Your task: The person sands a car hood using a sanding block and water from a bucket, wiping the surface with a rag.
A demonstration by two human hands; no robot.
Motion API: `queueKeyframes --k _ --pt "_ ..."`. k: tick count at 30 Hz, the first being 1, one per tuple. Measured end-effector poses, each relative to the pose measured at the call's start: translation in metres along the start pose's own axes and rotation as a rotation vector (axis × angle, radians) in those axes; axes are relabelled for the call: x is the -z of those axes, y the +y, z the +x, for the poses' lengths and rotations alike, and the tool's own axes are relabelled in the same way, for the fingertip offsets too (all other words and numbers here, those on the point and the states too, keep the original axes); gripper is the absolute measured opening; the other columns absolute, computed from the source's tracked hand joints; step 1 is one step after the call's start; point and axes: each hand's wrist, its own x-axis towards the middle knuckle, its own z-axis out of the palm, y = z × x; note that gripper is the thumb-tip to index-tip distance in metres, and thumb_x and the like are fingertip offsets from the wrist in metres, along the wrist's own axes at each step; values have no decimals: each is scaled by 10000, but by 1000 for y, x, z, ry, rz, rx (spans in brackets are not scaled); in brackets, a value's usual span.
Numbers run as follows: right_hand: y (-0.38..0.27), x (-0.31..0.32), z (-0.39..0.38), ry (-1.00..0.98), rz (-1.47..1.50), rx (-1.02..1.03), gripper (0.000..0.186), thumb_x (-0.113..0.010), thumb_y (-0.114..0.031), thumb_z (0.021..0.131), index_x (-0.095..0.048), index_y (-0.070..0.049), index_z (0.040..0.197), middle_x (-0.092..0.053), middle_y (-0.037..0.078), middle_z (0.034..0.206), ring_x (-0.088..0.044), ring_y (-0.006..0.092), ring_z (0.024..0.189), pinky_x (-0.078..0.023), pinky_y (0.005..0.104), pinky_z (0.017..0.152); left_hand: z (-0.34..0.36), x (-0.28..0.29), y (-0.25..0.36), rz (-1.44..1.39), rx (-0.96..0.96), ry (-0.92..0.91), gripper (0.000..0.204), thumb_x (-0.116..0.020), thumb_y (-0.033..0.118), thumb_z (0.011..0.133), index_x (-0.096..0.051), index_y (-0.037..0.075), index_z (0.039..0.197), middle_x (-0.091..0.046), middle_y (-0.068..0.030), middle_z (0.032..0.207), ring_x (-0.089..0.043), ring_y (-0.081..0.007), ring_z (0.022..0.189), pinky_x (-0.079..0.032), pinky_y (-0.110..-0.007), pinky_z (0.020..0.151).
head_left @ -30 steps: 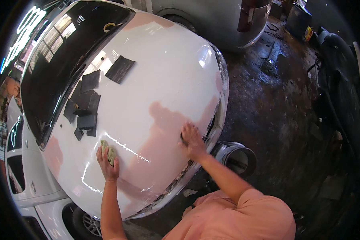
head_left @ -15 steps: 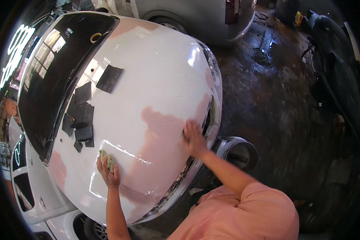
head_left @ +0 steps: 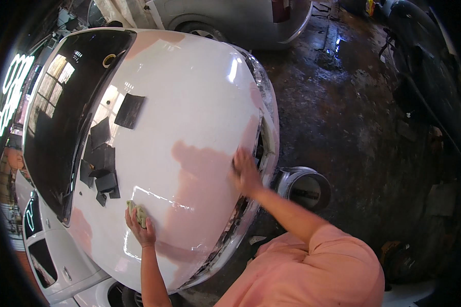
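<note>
A white car hood (head_left: 189, 102) with dull pink patches (head_left: 200, 174) spreads beneath my hands. My left hand (head_left: 141, 230) rests on its wet, shiny near-left part, fingers closed over a crumpled pale green cloth (head_left: 138, 214). At the hood's front edge, my right hand (head_left: 247, 174) presses down on a pink patch, slightly smeared by motion. A dark edge of sandpaper (head_left: 234, 165) shows beside its fingers; most of the piece is hidden under the hand. Several dark sandpaper sheets (head_left: 130, 111) lie toward the windshield, some of them overlapping in a folded pile (head_left: 105, 163).
A roll of tape (head_left: 108, 60) shows at the dark windshield (head_left: 56, 107). Beside the front bumper stands a round metal bucket (head_left: 307, 189) on the wet, dark floor (head_left: 343, 133). A silver car (head_left: 230, 20) is beyond, another white car (head_left: 61, 256) at the left.
The view has shifted a little, so the car sits slightly lower and further left. My right hand stays at the hood's front edge; my left hand still holds the cloth in the same area.
</note>
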Motion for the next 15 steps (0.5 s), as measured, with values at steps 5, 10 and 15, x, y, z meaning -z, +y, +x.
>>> queueKeyframes --k 5,10,15 --pt "114 44 147 299 -240 -340 723 -415 -394 1128 -215 47 1666 -183 326 1725 -141 466 1621 -128 538 1329 18 -27 18 -64 -52 -18 612 -629 317 975 -493 61 1514 -381 -281 1617 -336 -480 1514 -284 -591 1242" --pt "-13 -16 -18 93 -12 -178 773 -528 -291 1080 -166 75 1657 -111 359 1724 -122 515 1611 -121 597 1316 3 -4 5 6 -26 -16 619 -633 304 973 -486 52 1518 -379 -282 1619 -336 -482 1513 -281 -591 1243" --pt "-7 -17 -11 79 35 -124 764 -522 -275 1079 -159 71 1657 -112 358 1724 -107 554 1599 -124 612 1310 0 0 3 -4 -26 -12 623 -639 295 969 -487 50 1521 -398 -280 1609 -330 -483 1517 -274 -592 1246"
